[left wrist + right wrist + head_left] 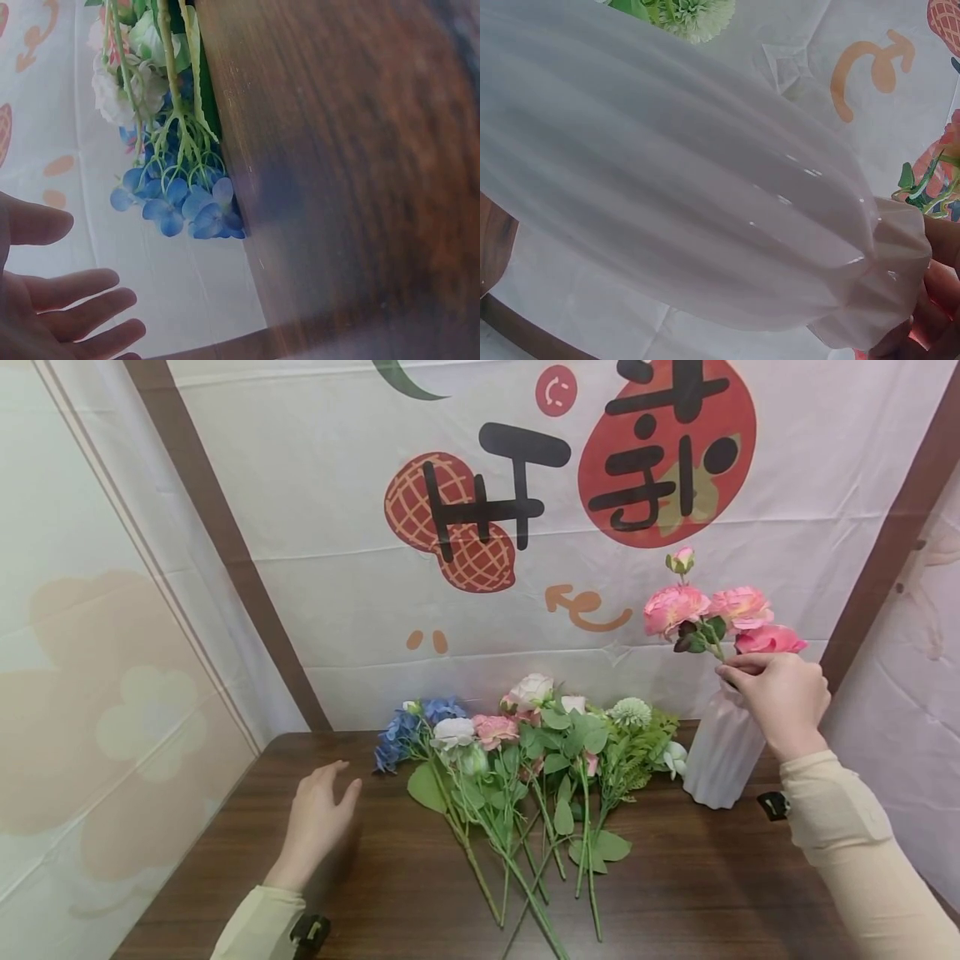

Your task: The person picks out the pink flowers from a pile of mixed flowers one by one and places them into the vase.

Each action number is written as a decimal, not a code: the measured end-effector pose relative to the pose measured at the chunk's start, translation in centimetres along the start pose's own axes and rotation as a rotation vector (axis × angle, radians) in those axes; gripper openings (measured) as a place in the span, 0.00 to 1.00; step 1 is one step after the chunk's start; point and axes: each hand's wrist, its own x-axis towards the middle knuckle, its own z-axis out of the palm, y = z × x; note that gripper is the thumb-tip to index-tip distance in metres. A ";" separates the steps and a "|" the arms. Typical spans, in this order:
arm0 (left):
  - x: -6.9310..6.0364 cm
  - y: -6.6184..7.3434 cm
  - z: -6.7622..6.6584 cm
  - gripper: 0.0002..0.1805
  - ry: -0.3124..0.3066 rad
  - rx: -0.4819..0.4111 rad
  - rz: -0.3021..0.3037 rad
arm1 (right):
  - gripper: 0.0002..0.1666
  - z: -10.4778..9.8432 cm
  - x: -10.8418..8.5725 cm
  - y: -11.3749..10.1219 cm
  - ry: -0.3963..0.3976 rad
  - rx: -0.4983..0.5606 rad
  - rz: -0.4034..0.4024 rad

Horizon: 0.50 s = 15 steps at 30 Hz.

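Observation:
At the mouth of a white fluted vase [722,756], my right hand [786,700] pinches the stem of a spray of pink flowers [677,610] between thumb and fingers. The blooms and a small bud stand above the rim; the lower stem is hidden. In the right wrist view the vase [705,187] fills most of the picture, with the fingertips [934,307] by its ruffled rim. My left hand [321,814] is at the left of the table, fingers apart and holding nothing. Nearest to it are blue hydrangeas [401,739], also seen in the left wrist view.
Between my hands lies a spread of artificial flowers: a pink bloom [495,731], white roses [453,732], a pale green ball flower [630,712] and ferny leaves [648,743]. Their green stems point towards me over the brown wooden table [675,893]. A printed cloth [330,610] hangs behind.

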 end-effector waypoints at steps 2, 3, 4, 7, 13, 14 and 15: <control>0.0 0.0 0.0 0.23 0.002 0.001 0.001 | 0.21 0.1 0.0 0.0 -0.005 0.003 -0.002; 0.0 0.0 0.0 0.23 0.003 0.002 0.001 | 0.21 0.2 0.1 0.0 -0.008 0.004 -0.003; 0.0 0.1 0.0 0.23 0.004 0.003 0.003 | 0.21 0.2 0.1 0.0 -0.010 0.005 -0.006; 0.0 0.1 -0.1 0.23 0.003 0.004 0.003 | 0.21 0.3 0.1 -0.1 -0.003 0.003 -0.014; 0.0 0.2 -0.2 0.23 -0.013 0.004 -0.009 | 0.18 0.9 0.0 -0.7 0.058 0.049 -0.057; 0.0 0.3 -0.2 0.23 -0.014 0.005 -0.010 | 0.17 1.0 0.0 -0.8 0.065 0.066 -0.068; 0.0 0.3 -0.3 0.23 -0.016 0.006 -0.012 | 0.17 1.1 0.0 -0.9 0.073 0.080 -0.080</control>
